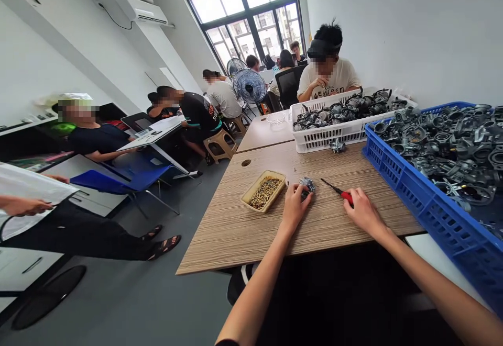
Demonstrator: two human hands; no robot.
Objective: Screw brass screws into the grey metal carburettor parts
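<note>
My left hand [295,204] is closed around a small grey metal carburetor [307,182] resting on the wood-grain table [220,231]. In my right hand [362,209] is a screwdriver [346,196] with a red and black handle, its dark shaft pointing left toward the carburetor but apart from it. Just left of my left hand stands a cream tray [244,199] of small brass-coloured screws [265,193]. Another metal carburetor [337,147] lies by the white basket.
A blue crate [416,191] heaped with carburetors borders the right side. Behind the table's middle stands a white basket [314,142] full of dark metal parts, with a seated person [330,68] beyond it. A standing person [78,220] is at left; a fan [249,85] stands farther back.
</note>
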